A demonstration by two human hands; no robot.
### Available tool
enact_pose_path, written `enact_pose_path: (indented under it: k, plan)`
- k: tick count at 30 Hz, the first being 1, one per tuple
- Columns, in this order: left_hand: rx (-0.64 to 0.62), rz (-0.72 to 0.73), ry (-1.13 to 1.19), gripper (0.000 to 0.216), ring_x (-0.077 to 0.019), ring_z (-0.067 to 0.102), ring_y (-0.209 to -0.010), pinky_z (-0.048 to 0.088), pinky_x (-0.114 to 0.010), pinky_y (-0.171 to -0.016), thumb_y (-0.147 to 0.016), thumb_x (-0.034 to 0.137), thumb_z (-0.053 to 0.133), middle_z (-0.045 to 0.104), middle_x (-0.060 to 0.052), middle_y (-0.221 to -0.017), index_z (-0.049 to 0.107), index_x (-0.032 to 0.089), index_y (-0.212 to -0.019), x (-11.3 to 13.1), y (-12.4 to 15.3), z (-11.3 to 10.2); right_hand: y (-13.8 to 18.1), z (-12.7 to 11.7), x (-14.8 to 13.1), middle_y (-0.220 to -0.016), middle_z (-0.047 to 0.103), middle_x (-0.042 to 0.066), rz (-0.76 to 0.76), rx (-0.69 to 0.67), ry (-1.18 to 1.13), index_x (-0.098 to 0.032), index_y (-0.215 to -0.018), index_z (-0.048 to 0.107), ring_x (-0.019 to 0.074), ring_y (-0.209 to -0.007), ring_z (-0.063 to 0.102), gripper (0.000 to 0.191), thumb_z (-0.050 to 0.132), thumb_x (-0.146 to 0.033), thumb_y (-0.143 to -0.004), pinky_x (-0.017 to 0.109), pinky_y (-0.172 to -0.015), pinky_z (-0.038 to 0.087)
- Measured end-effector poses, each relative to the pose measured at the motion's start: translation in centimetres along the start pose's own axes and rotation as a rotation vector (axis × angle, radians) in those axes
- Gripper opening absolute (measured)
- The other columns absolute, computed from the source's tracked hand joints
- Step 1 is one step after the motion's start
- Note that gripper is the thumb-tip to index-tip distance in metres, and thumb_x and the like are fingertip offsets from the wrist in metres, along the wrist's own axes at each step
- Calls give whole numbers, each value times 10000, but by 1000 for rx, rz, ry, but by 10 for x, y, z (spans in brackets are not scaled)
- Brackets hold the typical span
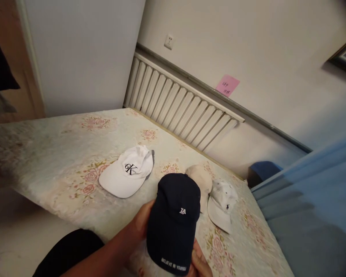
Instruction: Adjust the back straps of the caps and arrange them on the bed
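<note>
A dark navy baseball cap (173,219) with a small white "LA" on its front is held up between my two hands, brim toward me. White lettering runs along the brim's edge. My left hand (144,219) grips the cap's left side, its fingers mostly hidden behind it. At the lower right of the brim, my right hand (201,261) has its fingers closed on the edge. Behind the navy cap lies a beige cap (200,177), partly covered by it. A pale cap (223,200) with a small dark emblem rests beside that. Farther left sits a white cap (129,171) with black "CK" letters.
The caps lie on a flat surface with a flowered cover (98,132). A white radiator (175,100) runs along the wall behind. A blue curtain (311,192) hangs at right, near a dark blue object (263,171). A pink note (227,85) is on the wall.
</note>
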State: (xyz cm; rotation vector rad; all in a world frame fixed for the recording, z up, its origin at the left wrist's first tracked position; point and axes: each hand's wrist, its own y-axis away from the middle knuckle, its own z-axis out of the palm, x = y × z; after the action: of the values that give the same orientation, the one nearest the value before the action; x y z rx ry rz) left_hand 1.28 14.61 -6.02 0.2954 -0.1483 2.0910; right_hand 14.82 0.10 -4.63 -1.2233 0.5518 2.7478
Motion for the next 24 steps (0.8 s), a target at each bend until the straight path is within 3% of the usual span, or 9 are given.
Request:
enact_pose_path:
  k: [5,13,19,21,24]
  plan:
    - [-55,132,38,353,-259,627,-1029,349,-398,-1023,-870,344,466,710,-108,-1008,666,116,-1050,8,12,19,-2,-14,2,-1098,697,108,-42,60,3,-241,-1007,707,271,-1014,659,461,811,-371,-577,421,-928,493]
    - [-59,-76,165,568,-290,585,-1114,335,-408,-1031,-866,508,468,687,-155,-1081,601,56,-1184,5,14,18,7,-11,21,-1096,699,105,-4,1,70,-232,-1045,697,272,-1038,647,473,774,-410,-613,411,-924,489]
    - [-20,-130,168,613,-299,616,-1061,373,-412,-994,-855,536,467,700,-176,-1027,602,26,-1167,5,15,13,8,-9,28,-1094,698,116,48,2,144,-197,-1017,699,285,-1028,649,456,780,-410,-622,434,-919,478]
    - [12,-138,136,601,-304,631,-1029,394,-415,-971,-850,527,482,707,-181,-992,612,21,-1146,4,16,11,5,-17,27,-1058,710,122,72,41,231,-175,-1019,688,282,-985,665,486,809,-389,-599,429,-884,493]
    - [84,-71,54,514,-303,660,-951,425,-426,-929,-846,461,529,719,-171,-942,623,40,-1126,2,16,10,-2,-34,20,-1002,723,118,32,224,435,-158,-1008,671,265,-874,692,545,845,-395,-549,397,-781,531]
